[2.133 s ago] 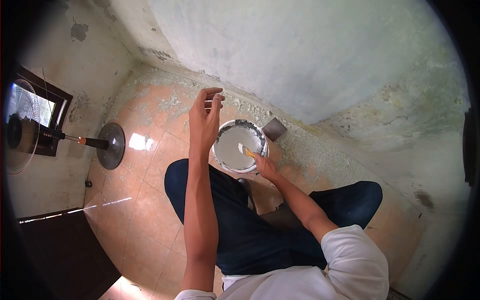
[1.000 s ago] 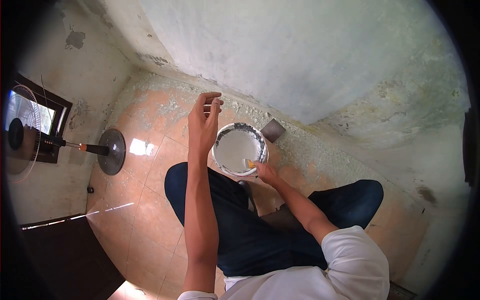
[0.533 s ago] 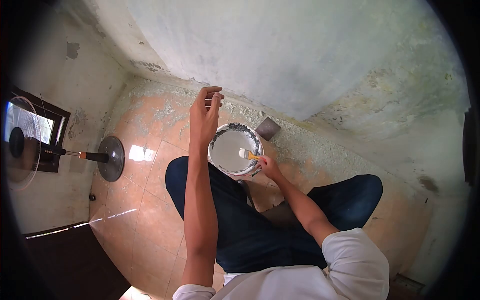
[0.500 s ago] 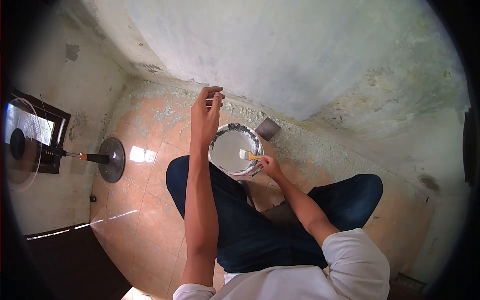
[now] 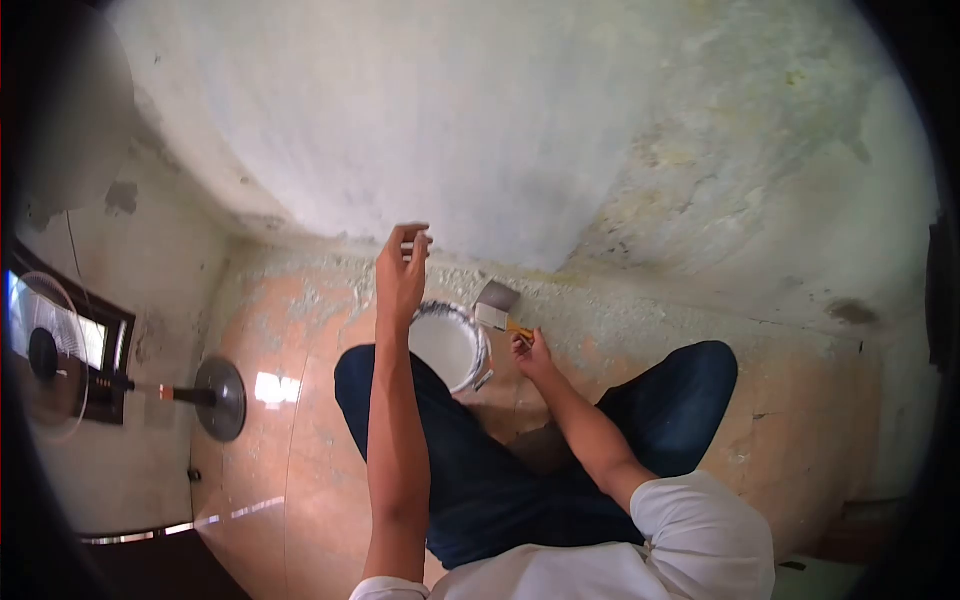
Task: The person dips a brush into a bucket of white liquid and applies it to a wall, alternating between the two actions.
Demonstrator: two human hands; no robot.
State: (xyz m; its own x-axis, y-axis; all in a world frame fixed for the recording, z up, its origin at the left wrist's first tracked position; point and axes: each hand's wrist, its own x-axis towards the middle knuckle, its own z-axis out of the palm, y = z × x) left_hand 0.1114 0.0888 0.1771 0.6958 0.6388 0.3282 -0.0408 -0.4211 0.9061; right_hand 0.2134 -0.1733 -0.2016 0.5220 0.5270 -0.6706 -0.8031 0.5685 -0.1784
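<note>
My right hand (image 5: 531, 353) is closed round the orange handle of a paintbrush (image 5: 503, 322). White coats the brush's bristles, which are just right of the bucket's rim. The white bucket (image 5: 486, 352), its rim smeared with dark and white patches, stands on the floor and holds pale paint (image 5: 440, 345). Raised in front of the wall, my left hand (image 5: 403, 270) has bent fingers, some of them apart, with nothing visible in it. My left wrist partly covers the bucket's left side.
A grey square plate (image 5: 498, 296) lies on the floor behind the brush. Peeling, stained wall (image 5: 480, 130) rises ahead. Flakes litter the tiled floor (image 5: 320, 300) along its base. A standing fan (image 5: 220, 398) is at the left, near a dark-framed window (image 5: 118, 350).
The brush has moved from over the paint to outside the bucket's right rim, in my right hand. The view has tilted up toward the wall.
</note>
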